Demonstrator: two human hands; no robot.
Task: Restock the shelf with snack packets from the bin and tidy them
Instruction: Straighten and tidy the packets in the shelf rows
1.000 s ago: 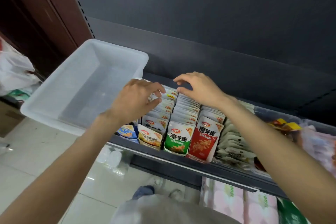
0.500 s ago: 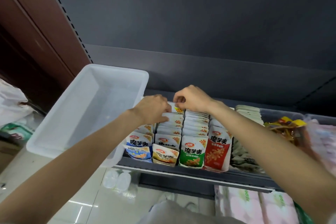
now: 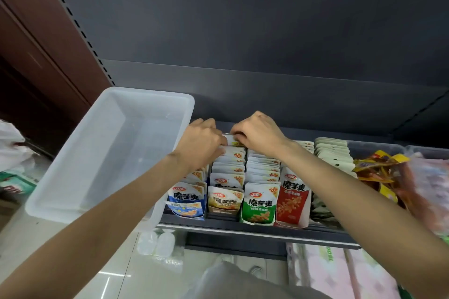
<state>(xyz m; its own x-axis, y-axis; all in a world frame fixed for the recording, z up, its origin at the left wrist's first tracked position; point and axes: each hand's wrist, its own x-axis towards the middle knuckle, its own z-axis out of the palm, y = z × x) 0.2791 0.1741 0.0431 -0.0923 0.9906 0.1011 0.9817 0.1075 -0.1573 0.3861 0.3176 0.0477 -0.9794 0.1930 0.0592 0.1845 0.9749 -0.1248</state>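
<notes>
Rows of snack packets stand upright on the dark shelf (image 3: 255,228): a blue-fronted row (image 3: 187,198), a brown-fronted row (image 3: 224,201), a green-fronted row (image 3: 258,204) and a red-fronted row (image 3: 292,199). My left hand (image 3: 201,143) and my right hand (image 3: 258,135) reach to the back of the brown and green rows. Both have curled fingers pinching the top of the rearmost packets (image 3: 234,141). The white plastic bin (image 3: 107,153) sits at the shelf's left end, nothing visible inside it.
Pale packets (image 3: 332,153) and orange-yellow bagged snacks (image 3: 381,170) fill the shelf to the right. Pink-wrapped packs (image 3: 335,274) lie on the shelf below. A white bag (image 3: 9,148) sits at the far left, and a tiled floor lies below.
Both hands moved further back along the packet rows and closed on the rearmost packets. The camera tilted up, so the shelf now sits lower in view.
</notes>
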